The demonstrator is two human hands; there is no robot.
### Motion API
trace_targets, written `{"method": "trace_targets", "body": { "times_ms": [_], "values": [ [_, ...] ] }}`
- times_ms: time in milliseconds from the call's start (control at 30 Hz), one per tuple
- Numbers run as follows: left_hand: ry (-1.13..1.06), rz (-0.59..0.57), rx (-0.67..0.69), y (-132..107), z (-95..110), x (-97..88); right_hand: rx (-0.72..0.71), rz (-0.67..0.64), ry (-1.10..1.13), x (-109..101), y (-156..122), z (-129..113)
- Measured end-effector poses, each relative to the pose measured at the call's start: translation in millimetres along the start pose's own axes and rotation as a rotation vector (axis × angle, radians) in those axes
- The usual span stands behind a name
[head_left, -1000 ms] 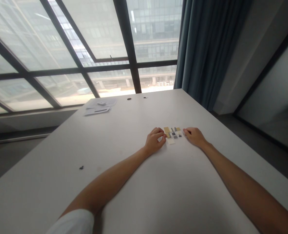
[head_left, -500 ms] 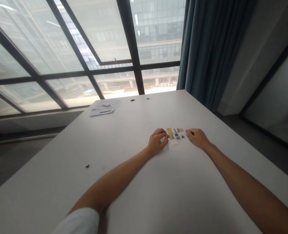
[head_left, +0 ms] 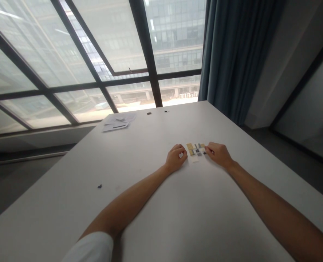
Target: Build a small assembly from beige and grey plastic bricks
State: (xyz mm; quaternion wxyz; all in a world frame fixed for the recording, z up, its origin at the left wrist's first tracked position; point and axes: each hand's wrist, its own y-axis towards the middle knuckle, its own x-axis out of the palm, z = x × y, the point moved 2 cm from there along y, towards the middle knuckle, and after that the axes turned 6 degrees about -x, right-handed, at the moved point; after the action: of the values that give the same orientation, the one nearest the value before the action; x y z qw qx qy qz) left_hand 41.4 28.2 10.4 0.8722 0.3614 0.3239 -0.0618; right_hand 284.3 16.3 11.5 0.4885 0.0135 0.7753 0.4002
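Observation:
A small patch of yellow, grey and dark flat pieces [head_left: 197,150] lies on the white table, too small to make out what they are. A pale cream square [head_left: 195,159] sits at its near edge. Just left of the patch is my left hand [head_left: 176,158], its fingers curled and thumb and fingertips meeting in a ring. My right hand [head_left: 219,154] is at the right edge of the patch, fingers closed in a pinch over the pieces there. Anything between the fingertips of either hand is too small to see.
The white table [head_left: 150,203] reaches to the window. Papers [head_left: 115,126] lie at its far left corner, a dark round disc [head_left: 149,113] and a small dark item [head_left: 166,111] along the far edge. A small dark piece [head_left: 99,186] lies left of my left forearm.
My right hand has moved left, onto the right edge of the patch. My left hand has drawn back slightly from the left edge of the patch, and its fingers have closed together more.

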Motion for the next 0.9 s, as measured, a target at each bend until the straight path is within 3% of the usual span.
{"method": "trace_targets", "body": {
  "times_ms": [200, 400, 667, 900],
  "values": [
    [0.001, 0.002, -0.016, 1, 2, 0.7, -0.029, -0.125, 0.044, 5, 0, -9],
    [0.080, 0.022, 0.006, 2, 5, -0.8, -0.059, -0.073, 0.095, 3, -3, -8],
    [0.383, -0.088, 0.316, 7, 26, -12.4, -0.023, 0.021, 0.055, 5, -6, 0],
    [0.438, -0.144, 0.269, -4, 32, -39.8, -0.047, 0.024, 0.052, 3, -8, 1]
  ]
}}
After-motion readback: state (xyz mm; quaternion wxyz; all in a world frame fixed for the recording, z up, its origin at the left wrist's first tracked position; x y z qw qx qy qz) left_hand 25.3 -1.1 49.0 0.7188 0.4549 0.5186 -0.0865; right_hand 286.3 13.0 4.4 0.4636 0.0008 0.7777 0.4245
